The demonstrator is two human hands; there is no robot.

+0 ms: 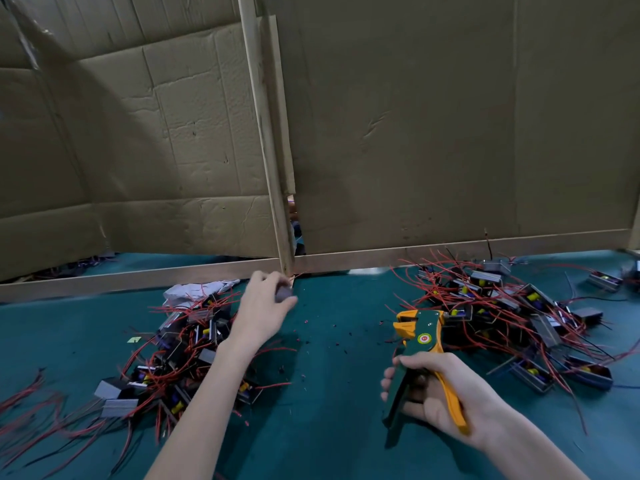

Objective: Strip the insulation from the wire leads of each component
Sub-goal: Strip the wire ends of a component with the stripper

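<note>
- Left hand [263, 306] is out over the far side of the tabletop [332, 410], with its fingers [277, 282] pinching a small grey component [284, 293]. It's blurred, so I can't tell where its wires are.
- Right hand [440, 393] grips the wire stripper [420, 337]. Fingers are curled round the green handle, the yellow handle sits against the palm, and the head points away.
- Left pile [187, 348] of red-wired components lies under the left forearm.
- Right pile [502, 317] sits just beyond the stripper head.
- Dark scraps [337, 344] are scattered between the piles.
- A cardboard wall [433, 116] stands behind.

Cardboard panels [415, 116] stand behind a teal table [329, 427] bearing a crumpled white wad [194, 292].
</note>
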